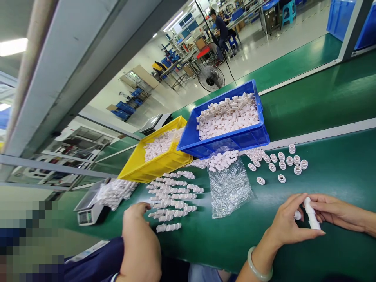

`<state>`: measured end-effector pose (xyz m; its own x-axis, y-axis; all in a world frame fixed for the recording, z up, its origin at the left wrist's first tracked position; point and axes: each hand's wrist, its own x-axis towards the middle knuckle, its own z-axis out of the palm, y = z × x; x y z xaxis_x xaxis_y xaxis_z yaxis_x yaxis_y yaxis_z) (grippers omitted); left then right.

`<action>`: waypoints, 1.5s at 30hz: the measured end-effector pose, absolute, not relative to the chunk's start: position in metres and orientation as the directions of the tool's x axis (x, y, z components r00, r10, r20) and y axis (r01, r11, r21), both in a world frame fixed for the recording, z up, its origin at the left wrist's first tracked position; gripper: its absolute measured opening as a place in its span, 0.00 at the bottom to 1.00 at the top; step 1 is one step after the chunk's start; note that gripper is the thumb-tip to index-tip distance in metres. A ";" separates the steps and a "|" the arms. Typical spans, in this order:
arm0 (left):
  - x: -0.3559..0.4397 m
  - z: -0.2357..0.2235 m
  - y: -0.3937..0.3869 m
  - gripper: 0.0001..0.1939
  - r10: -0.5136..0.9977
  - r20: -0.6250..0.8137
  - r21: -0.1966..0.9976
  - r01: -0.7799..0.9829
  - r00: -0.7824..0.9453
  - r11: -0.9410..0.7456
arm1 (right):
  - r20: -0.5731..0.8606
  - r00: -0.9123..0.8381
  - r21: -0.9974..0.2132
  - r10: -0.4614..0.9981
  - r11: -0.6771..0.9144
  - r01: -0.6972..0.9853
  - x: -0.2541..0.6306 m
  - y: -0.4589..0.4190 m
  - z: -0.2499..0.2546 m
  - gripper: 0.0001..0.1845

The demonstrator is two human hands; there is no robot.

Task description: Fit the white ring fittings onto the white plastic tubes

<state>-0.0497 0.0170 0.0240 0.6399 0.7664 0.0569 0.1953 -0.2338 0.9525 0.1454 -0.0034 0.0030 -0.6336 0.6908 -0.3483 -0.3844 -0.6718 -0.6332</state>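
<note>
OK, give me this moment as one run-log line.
Left grip: holding white tubular piece | right grip: touching same piece | close by: another white piece | beyond: loose white rings, blue bin of white fittings

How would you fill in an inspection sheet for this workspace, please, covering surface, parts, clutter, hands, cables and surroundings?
Surface: green tabletop, glossy.
Parts: white tubular piece in hand; loose white rings beyond; blue bin and yellow bin both hold many white fittings.
Clutter: clear plastic bag lying flat, with fittings at its far end.
Hands: left hand holds the piece between thumb and index finger; right hand touches its upper part.
Cables: one dark cable hanging beyond the bench; on the tabletop, nothing seen.
Surroundings: co-worker's arm at left; fan behind the bins.
</note>
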 end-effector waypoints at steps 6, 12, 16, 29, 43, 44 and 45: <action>-0.050 0.024 0.016 0.41 0.811 0.079 0.941 0.224 0.580 -0.252 | -0.331 -0.661 -0.656 0.674 -0.667 -0.352 0.147 -0.004 -0.001 0.13; -0.050 0.027 0.015 0.35 0.801 0.136 0.928 0.208 0.583 -0.309 | -0.326 -0.677 -0.672 0.660 -0.665 -0.325 0.146 -0.004 -0.002 0.15; -0.050 0.029 0.016 0.34 0.833 0.038 0.931 0.283 0.551 -0.230 | -0.347 -0.656 -0.709 0.671 -0.645 -0.285 0.143 -0.005 -0.001 0.18; -0.052 0.027 0.023 0.20 0.593 -0.525 0.716 -0.060 0.610 0.696 | 0.080 0.168 -0.870 0.983 -0.013 0.493 0.195 0.024 -0.011 0.15; -0.052 0.025 0.031 0.13 0.601 -0.591 0.545 -0.283 0.538 0.789 | 0.250 0.087 -0.720 0.964 0.125 0.682 0.198 0.045 -0.018 0.14; -0.053 0.027 0.032 0.11 0.604 -0.598 0.535 -0.297 0.527 0.791 | 0.278 0.111 -0.711 0.954 0.127 0.691 0.199 0.046 -0.018 0.13; -0.053 0.029 0.033 0.13 0.601 -0.603 0.525 -0.306 0.524 0.794 | 0.311 0.145 -0.699 0.939 0.123 0.704 0.201 0.048 -0.017 0.12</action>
<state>-0.0526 0.0329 0.0292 0.5239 0.6014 -0.6033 -0.3064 0.7938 0.5253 0.2007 0.0477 -0.0172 0.1454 0.9391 0.3113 0.7041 0.1228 -0.6993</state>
